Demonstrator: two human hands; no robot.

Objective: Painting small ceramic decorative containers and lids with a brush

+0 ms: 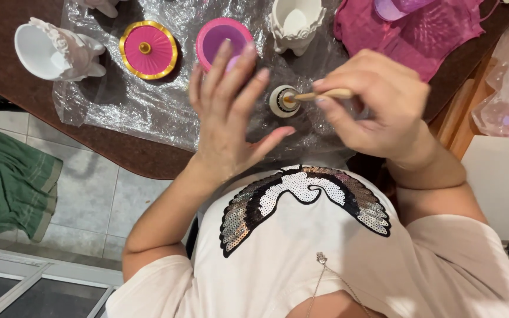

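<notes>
On brown table [119, 150]: plastic sheet [148, 100], tiled floor [89, 194].

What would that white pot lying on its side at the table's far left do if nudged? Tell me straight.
The white pot lies tipped over, so it may rock or roll. It looks like unglazed ceramic, probably brittle. The clear plastic sheet under it could let it slide.

Left hand [228, 112]: raised with the palm turned toward the body, fingers [222, 62] extended and slightly spread, thumb angled out to the side, nothing gripped. Left forearm runs down and outward to a bent elbow. Right hand [372, 100]: curled, fingers pinched together around a thin stick, knuckles upward, wrist flexed inward. Right forearm is short in view, elbow bent close to the torso. Both hands sit near each other before the chest.
</notes>
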